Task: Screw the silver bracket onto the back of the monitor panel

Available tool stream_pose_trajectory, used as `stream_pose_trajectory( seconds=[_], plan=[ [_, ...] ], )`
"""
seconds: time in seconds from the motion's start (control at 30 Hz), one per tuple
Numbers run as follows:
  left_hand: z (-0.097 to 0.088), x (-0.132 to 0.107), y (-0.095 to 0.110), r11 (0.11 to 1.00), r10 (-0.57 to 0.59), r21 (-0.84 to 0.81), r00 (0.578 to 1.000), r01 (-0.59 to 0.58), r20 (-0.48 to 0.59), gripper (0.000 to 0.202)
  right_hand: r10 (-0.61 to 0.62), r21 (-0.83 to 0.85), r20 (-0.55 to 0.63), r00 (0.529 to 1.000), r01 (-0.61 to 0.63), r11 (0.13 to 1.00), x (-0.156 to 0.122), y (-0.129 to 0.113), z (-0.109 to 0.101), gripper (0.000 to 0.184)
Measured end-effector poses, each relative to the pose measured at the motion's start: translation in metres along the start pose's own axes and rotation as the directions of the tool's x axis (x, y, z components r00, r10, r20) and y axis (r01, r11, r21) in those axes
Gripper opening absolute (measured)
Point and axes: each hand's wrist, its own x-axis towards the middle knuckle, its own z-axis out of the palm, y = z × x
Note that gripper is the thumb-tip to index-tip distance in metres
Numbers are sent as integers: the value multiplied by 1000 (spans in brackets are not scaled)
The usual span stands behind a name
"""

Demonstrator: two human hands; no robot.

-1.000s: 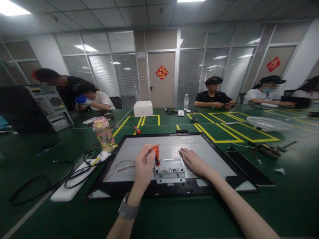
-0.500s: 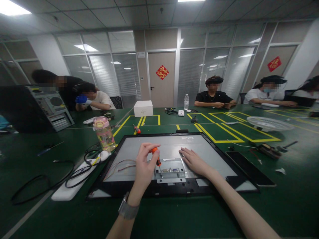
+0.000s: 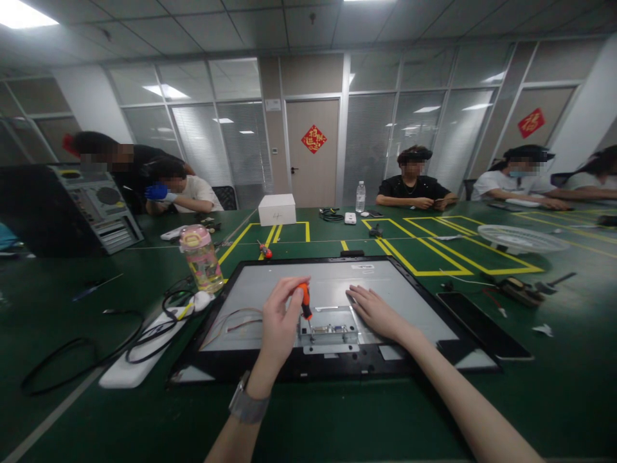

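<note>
A monitor (image 3: pixel 270 283) lies face down in front of me, its grey metal back up inside a black frame. My left hand (image 3: pixel 279 321) pinches an orange-handled screwdriver (image 3: pixel 304 301), held nearly upright with its tip on the small metal board cover (image 3: pixel 330 329) near the monitor's lower edge. My right hand (image 3: pixel 373 312) lies flat with fingers stretched out on the panel, just right of that cover. Thin coloured wires (image 3: pixel 236 320) run across the panel to the left of my left hand.
A bottle with a pink lid (image 3: pixel 201 258), black cables (image 3: pixel 144 331) and a white strip lie to the left. A computer case (image 3: pixel 72 209) stands far left. A dark phone (image 3: pixel 482 325) lies at the right, a fan grille (image 3: pixel 520 238) beyond. Several people sit around the table.
My left fingers have shifted on the screwdriver handle, which tilts slightly differently from frame to frame. My right hand has stayed put.
</note>
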Motion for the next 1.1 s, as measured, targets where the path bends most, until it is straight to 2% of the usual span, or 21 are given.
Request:
stream_pose_trajectory(
  seconds=[0.13, 0.27, 0.47, 0.7, 0.9, 1.0, 1.1],
  plan=[
    [0, 0, 0, 1000, 17, -1, 1000, -17, -8, 19, -1, 0, -4, 1000, 1, 1000, 0, 0, 0, 54],
    [0, -1, -2, 999, -22, -25, 999, 22, 28, 23, 1, -4, -1, 1000, -1, 1000, 0, -1, -1, 54],
    [1, -1, -2, 1000, 16, 24, 1000, -16, -23, 17, 1, -4, -2, 1000, -1, 1000, -1, -2, -2, 53],
    [2, -1, 2, 995, -87, -47, 996, 88, 10, 26, -5, -3, 0, 1000, 5, 1000, 0, -1, -1, 53],
    [2, 0, -7, 997, 43, 69, 993, -35, -109, 10, -4, -2, 0, 1000, 4, 1000, 0, 0, 0, 53],
    [2, 1, -5, 996, 43, 81, 990, -32, -135, 12, -3, -11, 3, 1000, 3, 1000, -1, -2, -2, 54],
    [2, 2, 0, 999, -5, 32, 995, 8, -97, 20, -12, -20, 6, 1000, 12, 1000, -1, -2, -2, 55]
  ],
)
